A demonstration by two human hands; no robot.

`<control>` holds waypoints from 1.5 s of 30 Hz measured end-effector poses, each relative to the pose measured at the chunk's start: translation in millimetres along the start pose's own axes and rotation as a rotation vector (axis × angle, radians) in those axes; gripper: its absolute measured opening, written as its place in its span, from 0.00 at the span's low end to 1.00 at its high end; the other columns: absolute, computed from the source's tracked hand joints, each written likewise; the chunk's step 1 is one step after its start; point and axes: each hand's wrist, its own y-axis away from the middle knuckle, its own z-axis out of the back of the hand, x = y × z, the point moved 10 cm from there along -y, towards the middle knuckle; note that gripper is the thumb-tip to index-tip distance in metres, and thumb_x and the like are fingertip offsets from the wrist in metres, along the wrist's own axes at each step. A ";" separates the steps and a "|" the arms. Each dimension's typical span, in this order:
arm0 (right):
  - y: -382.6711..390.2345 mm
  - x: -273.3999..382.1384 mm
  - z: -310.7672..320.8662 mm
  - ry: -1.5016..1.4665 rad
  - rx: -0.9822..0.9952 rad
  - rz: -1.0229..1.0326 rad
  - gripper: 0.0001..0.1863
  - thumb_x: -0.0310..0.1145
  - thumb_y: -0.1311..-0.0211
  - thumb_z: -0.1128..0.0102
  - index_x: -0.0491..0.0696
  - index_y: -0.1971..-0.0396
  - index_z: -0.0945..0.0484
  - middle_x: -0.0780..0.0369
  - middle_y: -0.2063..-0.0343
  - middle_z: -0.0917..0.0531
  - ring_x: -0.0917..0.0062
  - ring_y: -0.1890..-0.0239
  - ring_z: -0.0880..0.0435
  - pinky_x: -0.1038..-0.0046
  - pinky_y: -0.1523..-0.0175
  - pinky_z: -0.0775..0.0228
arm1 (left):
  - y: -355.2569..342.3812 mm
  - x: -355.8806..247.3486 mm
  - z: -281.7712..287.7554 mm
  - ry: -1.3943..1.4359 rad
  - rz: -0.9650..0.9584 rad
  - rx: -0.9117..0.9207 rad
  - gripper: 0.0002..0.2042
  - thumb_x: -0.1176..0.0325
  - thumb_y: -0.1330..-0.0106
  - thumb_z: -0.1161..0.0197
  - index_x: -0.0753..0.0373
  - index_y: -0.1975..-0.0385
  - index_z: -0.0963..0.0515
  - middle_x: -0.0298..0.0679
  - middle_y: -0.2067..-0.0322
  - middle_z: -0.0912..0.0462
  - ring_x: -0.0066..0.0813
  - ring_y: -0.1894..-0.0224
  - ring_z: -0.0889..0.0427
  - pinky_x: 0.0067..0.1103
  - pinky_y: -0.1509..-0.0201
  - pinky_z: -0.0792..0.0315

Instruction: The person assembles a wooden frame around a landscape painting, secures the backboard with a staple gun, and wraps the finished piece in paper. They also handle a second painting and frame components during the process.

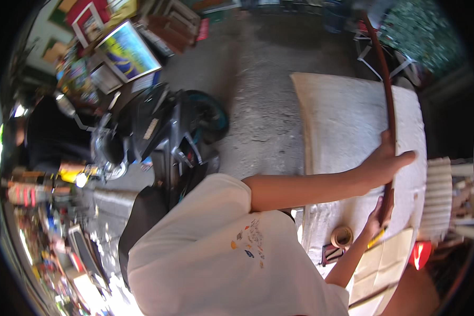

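My left hand [384,166] grips a long, curved-looking reddish-brown wooden strip [386,89] that runs from the top right down over a white padded table [342,121]. Below it, my right hand [377,216] holds the lower end of the same strip, its fingers partly hidden. A thin yellow object [376,238] lies under that hand. Beside my right forearm are a roll of brown tape [342,235] and a small dark framed item [332,254]. Pale board or paper sheets [379,263] lie at the table's lower edge.
A parked dark scooter [163,137] stands left of the table; a person in dark clothing [47,134] is at the far left. Framed pictures [128,51] lean at the back. A folded metal stand [368,63] and corrugated sheet [434,200] border the table.
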 end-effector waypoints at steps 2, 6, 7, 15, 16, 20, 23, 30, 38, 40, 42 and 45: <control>-23.6 -48.0 44.7 0.191 -0.125 -0.060 0.15 0.36 0.38 0.31 0.36 0.65 0.19 0.59 0.68 0.15 0.76 0.65 0.21 0.71 0.57 0.26 | -16.4 -31.6 -63.6 -0.246 -0.191 0.109 0.54 0.52 0.36 0.36 0.77 0.29 0.70 0.65 0.29 0.55 0.47 0.24 0.58 0.29 0.23 0.61; -98.1 -71.7 79.5 -0.017 -0.229 -0.127 0.17 0.35 0.40 0.28 0.35 0.72 0.21 0.65 0.75 0.18 0.82 0.68 0.24 0.71 0.58 0.28 | -28.1 -37.3 -156.5 0.267 -0.242 0.790 0.45 0.61 0.29 0.41 0.71 0.27 0.68 0.58 0.25 0.63 0.42 0.23 0.60 0.28 0.24 0.55; -111.2 -63.1 85.4 -0.116 -0.284 -0.089 0.16 0.35 0.41 0.28 0.35 0.69 0.20 0.64 0.71 0.17 0.81 0.65 0.24 0.72 0.56 0.28 | -13.6 -28.9 -153.9 0.203 -0.046 0.886 0.40 0.62 0.27 0.42 0.69 0.26 0.62 0.56 0.26 0.59 0.41 0.23 0.55 0.29 0.24 0.51; -141.9 -81.2 152.8 -0.204 -0.405 -0.201 0.15 0.32 0.43 0.27 0.39 0.60 0.17 0.64 0.65 0.14 0.82 0.62 0.20 0.75 0.52 0.28 | -102.7 115.0 -13.1 -0.413 0.100 0.590 0.21 0.61 0.26 0.44 0.65 0.37 0.29 0.42 0.39 0.25 0.31 0.36 0.28 0.26 0.32 0.36; -141.6 -80.9 151.0 -0.221 -0.435 -0.198 0.14 0.32 0.43 0.27 0.38 0.62 0.16 0.64 0.66 0.14 0.82 0.64 0.20 0.75 0.54 0.27 | -120.3 122.8 20.2 -0.454 0.132 0.477 0.21 0.58 0.26 0.44 0.63 0.39 0.27 0.41 0.40 0.24 0.30 0.36 0.28 0.26 0.33 0.35; -148.2 -71.5 132.9 -0.291 -0.427 -0.297 0.14 0.34 0.42 0.27 0.38 0.64 0.15 0.65 0.68 0.14 0.84 0.65 0.20 0.76 0.57 0.27 | -185.7 122.1 119.8 -0.500 0.236 0.169 0.23 0.53 0.29 0.43 0.63 0.42 0.25 0.41 0.42 0.22 0.32 0.38 0.25 0.28 0.34 0.34; -144.0 -89.5 141.1 -0.196 -0.451 -0.268 0.16 0.37 0.43 0.25 0.40 0.63 0.15 0.67 0.68 0.14 0.85 0.64 0.20 0.77 0.57 0.28 | -243.0 110.0 133.1 -0.576 0.197 0.144 0.28 0.49 0.29 0.45 0.65 0.38 0.29 0.44 0.38 0.25 0.38 0.33 0.30 0.32 0.31 0.38; -117.2 -120.9 112.6 -0.231 -0.433 -0.360 0.22 0.32 0.38 0.32 0.42 0.46 0.28 0.64 0.57 0.18 0.80 0.52 0.23 0.73 0.43 0.32 | -414.9 74.0 110.6 -0.567 0.060 0.194 0.37 0.40 0.29 0.49 0.66 0.32 0.38 0.47 0.32 0.35 0.43 0.28 0.39 0.37 0.27 0.46; -109.3 -123.2 105.0 -0.203 -0.596 -0.371 0.24 0.34 0.40 0.31 0.40 0.47 0.26 0.64 0.56 0.18 0.78 0.52 0.22 0.71 0.42 0.32 | -574.0 26.4 21.6 -0.542 -0.238 0.373 0.30 0.39 0.28 0.50 0.64 0.45 0.32 0.38 0.48 0.30 0.30 0.43 0.35 0.28 0.38 0.42; -102.4 -133.0 116.0 -0.151 -0.598 -0.386 0.23 0.35 0.39 0.32 0.40 0.48 0.25 0.64 0.57 0.18 0.77 0.53 0.22 0.72 0.43 0.32 | -578.1 35.7 -15.2 -0.502 -0.291 0.457 0.28 0.41 0.27 0.50 0.65 0.53 0.27 0.36 0.57 0.25 0.24 0.52 0.30 0.22 0.45 0.37; -104.9 -134.2 120.3 -0.164 -0.620 -0.342 0.21 0.38 0.40 0.30 0.38 0.53 0.21 0.64 0.60 0.16 0.80 0.56 0.21 0.73 0.46 0.30 | -584.8 25.9 -18.7 -0.469 -0.395 0.464 0.22 0.44 0.27 0.45 0.61 0.62 0.26 0.27 0.70 0.32 0.19 0.64 0.36 0.19 0.57 0.37; -105.6 -108.6 119.6 -0.128 -0.629 -0.374 0.26 0.46 0.43 0.26 0.38 0.57 0.19 0.66 0.63 0.15 0.82 0.59 0.20 0.75 0.50 0.28 | -571.0 7.6 -4.5 -0.461 -0.510 0.463 0.22 0.45 0.27 0.45 0.61 0.63 0.28 0.29 0.67 0.30 0.20 0.62 0.33 0.20 0.54 0.36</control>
